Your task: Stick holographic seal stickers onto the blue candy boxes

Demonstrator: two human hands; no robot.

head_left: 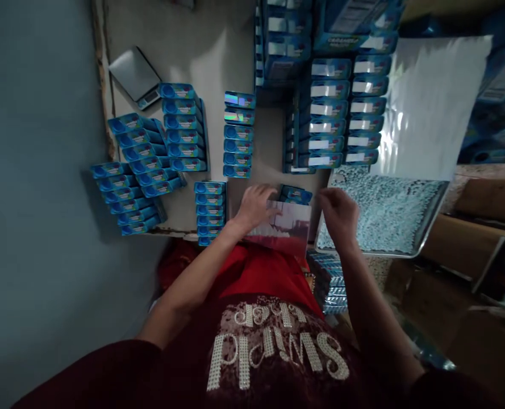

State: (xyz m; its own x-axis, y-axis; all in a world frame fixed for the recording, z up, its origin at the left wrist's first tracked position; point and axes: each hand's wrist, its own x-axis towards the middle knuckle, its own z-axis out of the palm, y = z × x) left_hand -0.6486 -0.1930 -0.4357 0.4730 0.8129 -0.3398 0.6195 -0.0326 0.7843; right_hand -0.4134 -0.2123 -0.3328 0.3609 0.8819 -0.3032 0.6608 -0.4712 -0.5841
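Note:
My left hand is at the table's front edge, at the upper left corner of a shiny, mirror-like flat panel. Its fingers are bent, with the thumb apart from them, and nothing shows between them. Just beyond the panel lie a few small blue boxes. To the right, my right hand is closed, fingertips pinched together and pointing left. Anything in that pinch is too small or hidden to make out. Beside this hand is a metal tray of pale blue pellets.
Rows of blue boxes stand at the left and middle. Taller stacks rise at the right back. A silver scale sits far left. White sheeting covers the tray's back. Cardboard boxes are at right.

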